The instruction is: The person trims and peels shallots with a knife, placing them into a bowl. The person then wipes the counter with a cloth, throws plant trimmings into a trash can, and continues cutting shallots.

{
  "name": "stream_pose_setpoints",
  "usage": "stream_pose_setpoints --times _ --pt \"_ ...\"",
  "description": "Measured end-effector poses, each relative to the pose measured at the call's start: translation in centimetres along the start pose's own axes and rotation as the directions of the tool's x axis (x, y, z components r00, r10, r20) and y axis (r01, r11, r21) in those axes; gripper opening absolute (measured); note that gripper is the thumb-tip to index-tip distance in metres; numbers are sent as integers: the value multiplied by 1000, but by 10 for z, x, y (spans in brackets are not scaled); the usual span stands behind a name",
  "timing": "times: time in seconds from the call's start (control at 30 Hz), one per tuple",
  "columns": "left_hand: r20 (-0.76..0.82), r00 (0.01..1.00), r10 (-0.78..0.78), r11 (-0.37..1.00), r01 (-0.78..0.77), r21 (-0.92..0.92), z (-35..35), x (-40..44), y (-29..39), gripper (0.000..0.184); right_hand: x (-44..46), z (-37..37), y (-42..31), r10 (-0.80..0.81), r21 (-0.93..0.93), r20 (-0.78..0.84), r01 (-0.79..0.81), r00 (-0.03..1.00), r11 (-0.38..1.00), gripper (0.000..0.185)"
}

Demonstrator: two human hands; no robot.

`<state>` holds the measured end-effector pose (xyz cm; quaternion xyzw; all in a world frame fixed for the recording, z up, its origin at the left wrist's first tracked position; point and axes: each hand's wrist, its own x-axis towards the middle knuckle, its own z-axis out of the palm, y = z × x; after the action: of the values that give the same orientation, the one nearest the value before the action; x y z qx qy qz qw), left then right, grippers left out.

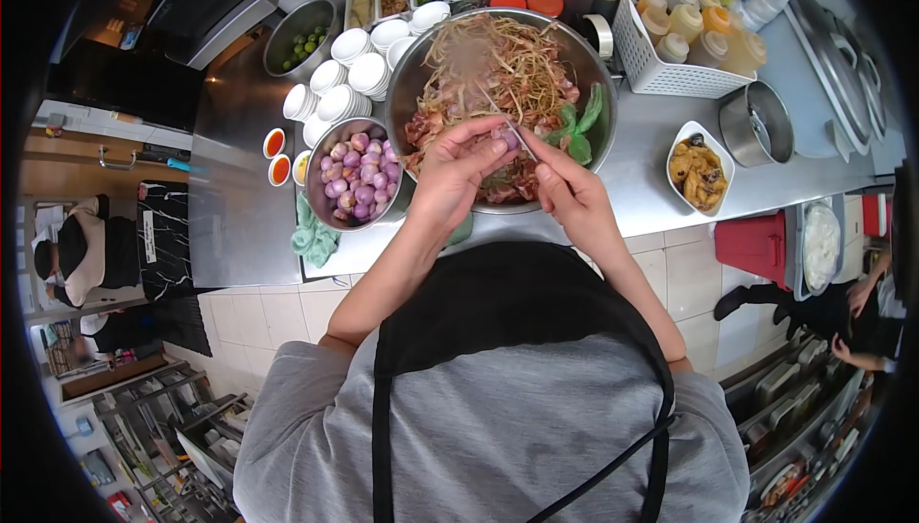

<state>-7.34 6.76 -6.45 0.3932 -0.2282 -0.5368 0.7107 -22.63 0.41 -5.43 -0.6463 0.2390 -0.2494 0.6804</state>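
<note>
My left hand (450, 171) is closed around a purple shallot (506, 137), its fingers pinching it over the large bowl. A small knife (523, 141) is gripped in my right hand (577, 196), its thin blade against the shallot. Beneath both hands stands a large metal bowl (601, 71), heaped with dry brown stalks and reddish-purple skins. Crumpled green material (577, 131) lies at its right inside wall. Left of my left hand, a smaller metal bowl (356, 225) holds many smooth purple shallots (362, 174).
Stacked white cups (345, 102) and a bowl of limes (304, 47) stand at back left. A white bottle basket (684, 83), a food dish (700, 168) and a metal pot (756, 121) are right. A green cloth (312, 236) lies at the counter's edge. Other people stand on both sides.
</note>
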Motion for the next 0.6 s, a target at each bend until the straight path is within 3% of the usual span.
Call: stream_pose_setpoints --times 0.23,0.47,0.53,0.6 --pt "50 996 -72 996 74 -39 4 -3 11 28 4 -14 -4 48 38 -125 -44 991 998 33" --pt "-5 997 -73 993 72 -90 1 -1 6 25 -3 -1 -4 58 100 -51 -53 997 994 35" --pt "-21 997 -79 982 75 -175 0 0 4 22 -2 8 -5 -58 10 -37 59 998 998 37" --pt "-10 996 -85 981 82 -174 2 -1 5 21 0 4 1 -57 15 -27 58 998 998 37"
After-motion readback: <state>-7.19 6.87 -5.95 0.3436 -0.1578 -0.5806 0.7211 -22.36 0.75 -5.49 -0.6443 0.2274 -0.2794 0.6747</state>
